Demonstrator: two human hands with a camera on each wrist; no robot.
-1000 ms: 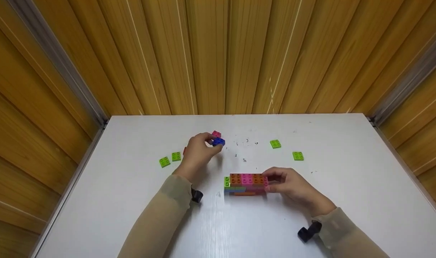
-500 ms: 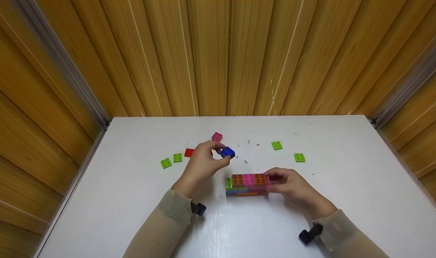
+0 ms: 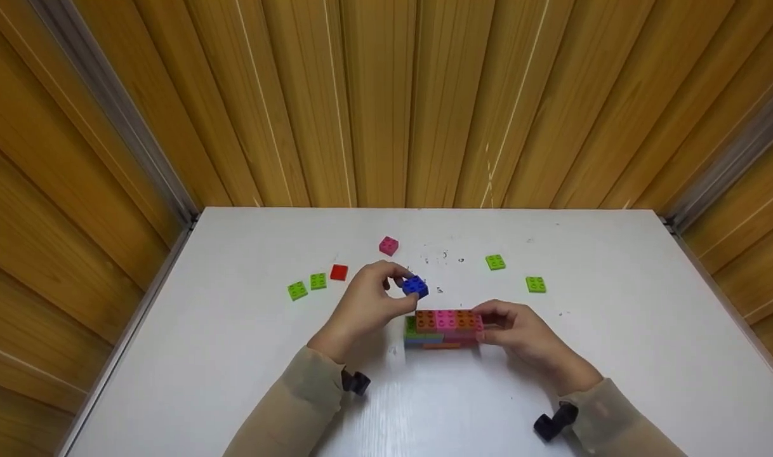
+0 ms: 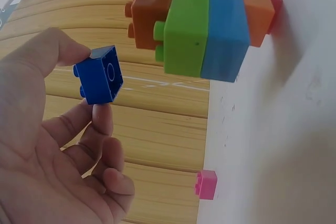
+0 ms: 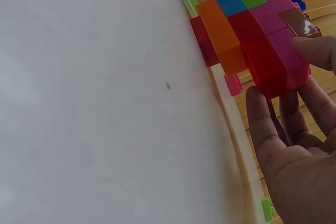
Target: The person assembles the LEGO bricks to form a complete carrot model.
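Note:
My left hand point(image 3: 375, 297) pinches a blue brick point(image 3: 415, 287) between thumb and fingertips, studs up, just above and behind the left end of a stacked block of bricks point(image 3: 447, 321). In the left wrist view the hollow underside of the blue brick point(image 4: 109, 73) shows beside the stack's green end brick point(image 4: 184, 35). My right hand point(image 3: 520, 327) grips the right end of that stack, thumb at the front and fingers behind. The right wrist view shows the stack's layers: red and orange below, then blue and red point(image 5: 260, 51), then green and magenta, with brown and pink on top.
A pink brick point(image 3: 388, 245) lies behind my left hand. Further left are a red tile point(image 3: 339, 272) and two flat green bricks point(image 3: 318, 280). Two more flat green bricks point(image 3: 535, 284) lie at the right. A yellow wood-look wall point(image 3: 374, 101) stands behind the white table point(image 3: 247, 381).
My left hand has carried the blue brick from beside the pink brick toward the stack, to the right and nearer. The red tile has come into view. My right hand keeps holding the stack.

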